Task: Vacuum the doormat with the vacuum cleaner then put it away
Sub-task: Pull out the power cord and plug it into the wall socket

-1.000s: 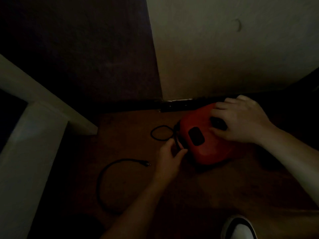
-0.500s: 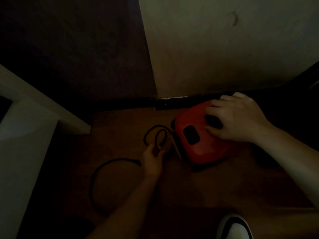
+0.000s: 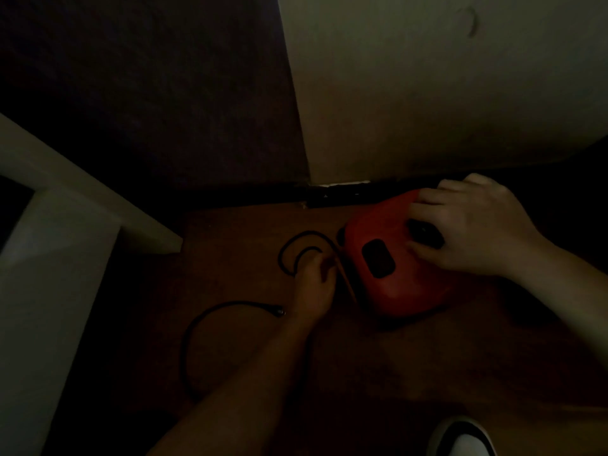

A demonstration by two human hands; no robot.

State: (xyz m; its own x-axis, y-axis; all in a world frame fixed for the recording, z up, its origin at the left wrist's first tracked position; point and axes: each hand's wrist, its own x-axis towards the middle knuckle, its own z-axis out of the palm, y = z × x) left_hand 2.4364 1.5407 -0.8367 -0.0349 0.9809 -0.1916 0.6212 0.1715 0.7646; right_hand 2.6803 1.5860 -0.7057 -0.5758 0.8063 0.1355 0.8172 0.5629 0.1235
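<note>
The room is very dim. A brown floor [image 3: 411,366] meets a pale wall [image 3: 427,93] at far right, a dark wall [image 3: 148,93] at far left, and white furniture [image 3: 49,258] stands near left.

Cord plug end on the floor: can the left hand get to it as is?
Probably yes. The plug end lies bare on the floor just left of the left hand's wrist, nothing between them, though the fingers seem occupied with the cord loop.

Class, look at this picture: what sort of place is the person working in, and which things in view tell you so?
Probably a dim indoor corner at home: a brown floor meeting a pale wall, white trim, and a red vacuum cleaner with its black cord.
</note>
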